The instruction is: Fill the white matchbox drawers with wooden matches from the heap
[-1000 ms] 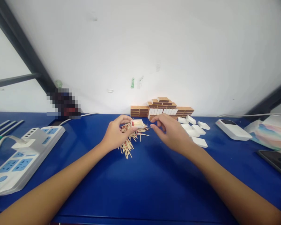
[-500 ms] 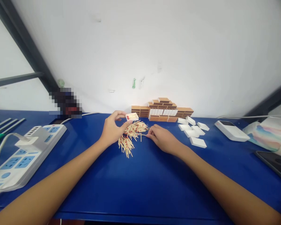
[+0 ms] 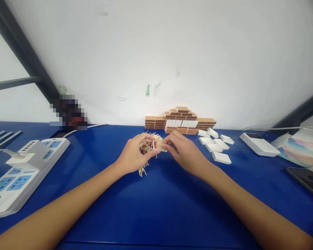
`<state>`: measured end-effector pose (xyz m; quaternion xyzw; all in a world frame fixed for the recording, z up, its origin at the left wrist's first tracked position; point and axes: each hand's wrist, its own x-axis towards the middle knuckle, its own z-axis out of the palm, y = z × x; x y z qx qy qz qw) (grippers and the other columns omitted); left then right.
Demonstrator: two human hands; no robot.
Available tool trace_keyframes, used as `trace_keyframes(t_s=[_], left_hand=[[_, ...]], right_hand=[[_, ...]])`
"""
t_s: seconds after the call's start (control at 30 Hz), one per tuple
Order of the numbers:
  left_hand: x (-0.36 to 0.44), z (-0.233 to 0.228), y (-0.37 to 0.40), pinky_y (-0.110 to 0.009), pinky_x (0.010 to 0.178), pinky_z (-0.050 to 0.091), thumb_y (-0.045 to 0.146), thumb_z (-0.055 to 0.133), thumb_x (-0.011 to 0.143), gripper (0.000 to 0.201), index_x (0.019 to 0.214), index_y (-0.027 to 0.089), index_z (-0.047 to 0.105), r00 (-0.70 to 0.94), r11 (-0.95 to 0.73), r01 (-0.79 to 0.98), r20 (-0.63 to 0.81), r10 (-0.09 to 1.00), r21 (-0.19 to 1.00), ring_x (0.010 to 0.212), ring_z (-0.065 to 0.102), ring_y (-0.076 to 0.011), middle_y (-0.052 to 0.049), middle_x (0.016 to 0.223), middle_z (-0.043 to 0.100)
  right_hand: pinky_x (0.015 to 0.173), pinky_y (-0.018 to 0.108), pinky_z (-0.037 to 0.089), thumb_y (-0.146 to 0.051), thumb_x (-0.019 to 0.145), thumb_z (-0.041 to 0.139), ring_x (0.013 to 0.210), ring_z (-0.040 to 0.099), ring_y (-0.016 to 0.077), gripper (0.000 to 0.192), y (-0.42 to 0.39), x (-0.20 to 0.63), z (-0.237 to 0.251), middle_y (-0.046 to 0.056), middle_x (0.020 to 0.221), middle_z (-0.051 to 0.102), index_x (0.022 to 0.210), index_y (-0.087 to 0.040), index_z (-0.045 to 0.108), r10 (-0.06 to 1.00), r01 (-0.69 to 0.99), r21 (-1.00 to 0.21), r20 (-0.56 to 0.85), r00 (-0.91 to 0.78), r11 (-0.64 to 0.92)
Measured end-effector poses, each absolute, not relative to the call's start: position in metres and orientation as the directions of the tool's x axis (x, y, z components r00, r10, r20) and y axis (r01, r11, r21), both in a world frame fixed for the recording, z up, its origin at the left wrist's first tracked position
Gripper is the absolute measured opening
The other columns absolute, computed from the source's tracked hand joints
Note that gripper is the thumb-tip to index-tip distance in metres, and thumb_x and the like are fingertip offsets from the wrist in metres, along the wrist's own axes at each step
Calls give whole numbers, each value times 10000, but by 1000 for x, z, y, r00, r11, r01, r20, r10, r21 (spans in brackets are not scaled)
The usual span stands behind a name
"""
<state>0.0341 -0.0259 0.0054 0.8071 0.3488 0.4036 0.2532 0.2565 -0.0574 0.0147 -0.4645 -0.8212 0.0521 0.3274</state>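
Observation:
My left hand [image 3: 132,155] holds a small white matchbox tray [image 3: 158,145] with red-tipped matches in it, just above a loose pile of matches [image 3: 145,149] on the blue table [image 3: 156,208]. My right hand [image 3: 184,151] meets it from the right, fingertips pinched at the tray's edge, apparently on matches. Most of the pile is hidden under both hands.
A stack of brown matchboxes [image 3: 179,121] stands against the white wall. Several white box sleeves [image 3: 216,144] lie to the right of my hands. A white power strip [image 3: 21,170] sits far left, a white device [image 3: 259,143] and a dark phone [image 3: 306,178] far right.
My left hand has lowered the tray from above the pile toward the middle. My right hand has risen off the table and come in to the tray.

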Motion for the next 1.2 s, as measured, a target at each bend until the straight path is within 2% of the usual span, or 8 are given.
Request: trace_keyframes(t_s=[0.2,0.43,0.63,0.83,0.93,1.03,1.1,1.2], left_hand=[[33,4,-24,-414,966,558,361,818,850,336,1116,244,649,464,-651,346,480,744,676,1090,721,-251,-39,1153,754],[31,5,-25,-449,957,556,338,818,859,342,1138,236,649,529,-734,364,522,669,573,1060,716,-254,-50,1144,751],[33,7,-27,-457,969,554,342,814,865,328,1133,238,657,529,-724,362,510,678,587,1072,720,-257,-50,1155,756],[32,8,-28,-442,951,566,348,811,865,332,1141,250,654,523,-705,370,491,696,605,1042,734,-252,-39,1141,765],[32,8,-25,-412,935,574,362,813,861,326,1118,244,651,469,-682,379,506,724,625,1042,739,-244,-41,1128,765],[30,8,-18,-376,928,576,348,815,856,313,1094,236,645,329,-645,420,556,764,638,1054,742,-229,-36,1101,768],[28,8,-12,-370,928,573,330,813,856,286,1071,231,653,228,-613,474,585,778,632,1049,743,-225,-33,1085,773],[24,8,-5,-364,895,578,325,810,852,276,1061,224,661,149,-570,526,591,793,632,1021,749,-225,-33,1068,779]], right_hand=[[742,335,474,-198,1023,520,866,590,203,101,-57,262,14,68,979,593,1013,-211,620,751,708,-360,549,-366,607],[713,326,475,-202,1009,555,816,582,194,102,-60,261,18,67,943,579,979,-195,652,763,717,-330,481,-432,614],[754,328,478,-186,1004,572,817,585,185,89,-65,261,21,65,974,582,1016,-195,659,740,696,-311,474,-477,647],[703,310,463,-234,1034,537,798,582,182,115,-64,256,18,65,960,598,987,-192,633,741,697,-331,513,-433,637],[699,310,449,-226,1045,499,790,582,180,142,-65,255,17,69,962,614,1009,-191,632,727,706,-314,552,-408,635],[691,310,421,-225,1048,478,759,566,172,165,-69,253,17,57,916,617,1007,-194,635,718,734,-297,597,-357,611],[675,307,401,-261,1031,519,730,554,162,156,-70,248,15,39,865,607,951,-196,637,753,767,-325,587,-295,554],[653,302,384,-362,963,637,691,546,152,211,-67,237,8,18,817,602,830,-200,621,863,827,-396,466,-194,399]])
